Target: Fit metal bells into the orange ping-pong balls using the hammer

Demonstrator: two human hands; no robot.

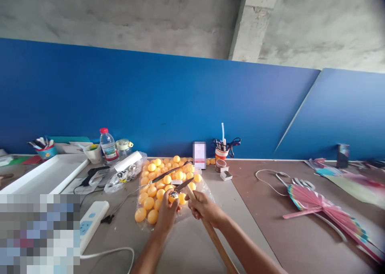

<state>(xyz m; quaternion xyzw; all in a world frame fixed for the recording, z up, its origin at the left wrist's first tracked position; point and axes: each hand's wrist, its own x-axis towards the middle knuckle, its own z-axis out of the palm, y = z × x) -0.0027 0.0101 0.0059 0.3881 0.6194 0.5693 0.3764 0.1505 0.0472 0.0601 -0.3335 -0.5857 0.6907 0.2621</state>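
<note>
My left hand (167,213) is closed, its fingertips around a small round thing (173,195) with a dark-and-white patterned patch; its kind is unclear. My right hand (204,206) is wrapped round a long wooden stick (214,238), which slants down toward the bottom edge. By the stick's upper end is a dark pointed blade (185,184); I cannot tell whether it joins the stick. Both hands are over the near part of a clear plastic bag of orange balls (148,203). A thin dark curved rod (170,172) lies across the balls.
A phone (199,154) stands behind the bag, beside a cup of scissors and pens (221,151). Leftward are a power strip (94,222), a water bottle (108,145), a glass jar (124,149) and a white tray (51,173). A pink fan-shaped craft (323,208) lies at right.
</note>
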